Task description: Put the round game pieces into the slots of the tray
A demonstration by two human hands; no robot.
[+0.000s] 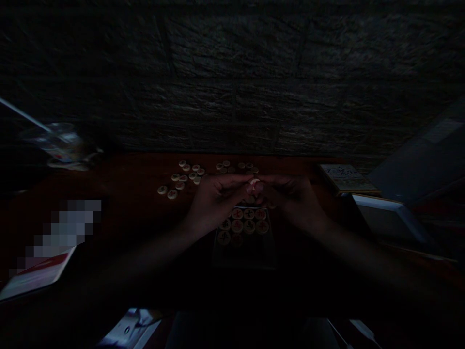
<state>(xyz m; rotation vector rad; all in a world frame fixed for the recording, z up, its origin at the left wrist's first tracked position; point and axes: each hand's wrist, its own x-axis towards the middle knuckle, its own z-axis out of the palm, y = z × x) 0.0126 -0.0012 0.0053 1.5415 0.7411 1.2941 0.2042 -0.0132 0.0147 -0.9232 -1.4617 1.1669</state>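
The scene is very dark. My left hand [214,201] and my right hand [288,201] meet over a dark red table [123,194], fingers pinched together on one round pale game piece [254,182] held between them. Just below the hands lies a small tray [245,252] with rows of round pieces [243,225] bearing red and dark marks. Several loose pale pieces [183,178] lie scattered on the table beyond my left hand, and more [236,167] lie behind the hands.
A box lid with printed characters [345,178] lies at the right, next to a pale open box [388,220]. A clear plastic item [58,143] sits at the far left. A red and white card [36,276] lies front left. A dark brick wall [232,77] stands behind.
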